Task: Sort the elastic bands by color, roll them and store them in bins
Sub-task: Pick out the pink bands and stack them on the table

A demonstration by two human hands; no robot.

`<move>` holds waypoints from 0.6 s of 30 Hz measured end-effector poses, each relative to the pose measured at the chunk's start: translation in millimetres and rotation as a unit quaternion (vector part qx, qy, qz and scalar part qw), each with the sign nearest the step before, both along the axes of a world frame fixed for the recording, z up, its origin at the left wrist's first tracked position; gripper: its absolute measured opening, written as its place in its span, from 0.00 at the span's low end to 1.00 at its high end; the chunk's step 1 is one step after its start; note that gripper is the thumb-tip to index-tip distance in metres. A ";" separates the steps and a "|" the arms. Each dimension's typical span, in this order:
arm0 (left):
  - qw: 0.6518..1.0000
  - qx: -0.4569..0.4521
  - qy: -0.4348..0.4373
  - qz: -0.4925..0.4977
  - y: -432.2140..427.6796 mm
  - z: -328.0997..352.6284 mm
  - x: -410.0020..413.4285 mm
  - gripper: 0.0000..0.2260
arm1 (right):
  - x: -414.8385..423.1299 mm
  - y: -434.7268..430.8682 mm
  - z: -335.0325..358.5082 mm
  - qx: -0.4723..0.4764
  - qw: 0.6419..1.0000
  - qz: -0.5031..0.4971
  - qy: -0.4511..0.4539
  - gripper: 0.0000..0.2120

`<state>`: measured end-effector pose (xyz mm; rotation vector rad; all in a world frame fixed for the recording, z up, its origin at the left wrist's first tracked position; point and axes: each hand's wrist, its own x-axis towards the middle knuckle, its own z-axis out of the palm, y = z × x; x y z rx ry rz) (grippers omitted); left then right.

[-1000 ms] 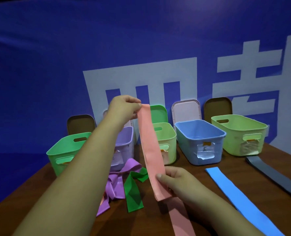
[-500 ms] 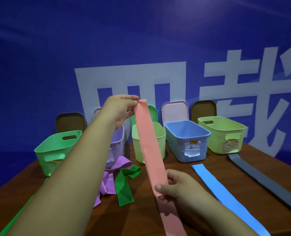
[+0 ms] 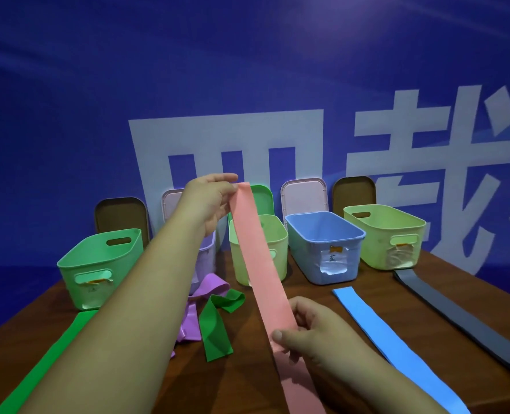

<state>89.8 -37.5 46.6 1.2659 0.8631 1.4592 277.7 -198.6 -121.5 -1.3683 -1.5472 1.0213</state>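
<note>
A long pink band is stretched in the air between my hands. My left hand pinches its far top end, raised above the bins. Lower down, my right hand pinches the band near the table, and the rest trails toward me. On the brown table lie a crumpled purple band, a folded green band, a flat green band at the left, a blue band and a grey band at the right.
A row of open bins stands at the back: green, purple partly behind my left arm, pale yellow-green, blue, another pale yellow-green. Lids lean against the blue banner behind them.
My left hand has lifted the pink band's top end slightly, and my right hand has slid a little down along it. The camera view shifted, so the bins appear further left.
</note>
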 end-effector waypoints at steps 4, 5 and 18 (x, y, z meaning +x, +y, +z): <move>0.999 -0.043 -0.025 -0.013 1.7 -9.6 4.2 0.12 | 0.5 -6.2 3.6 -0.019 0.999 -0.009 -0.032 0.16; 0.998 -0.053 -0.028 -0.015 4.2 -13.0 5.5 0.13 | 0.8 -7.5 4.4 -0.025 0.999 -0.011 -0.043 0.16; 0.994 -0.105 0.002 -0.016 24.6 -88.7 24.5 0.10 | 6.6 -45.0 6.2 -0.131 0.990 0.007 -0.050 0.19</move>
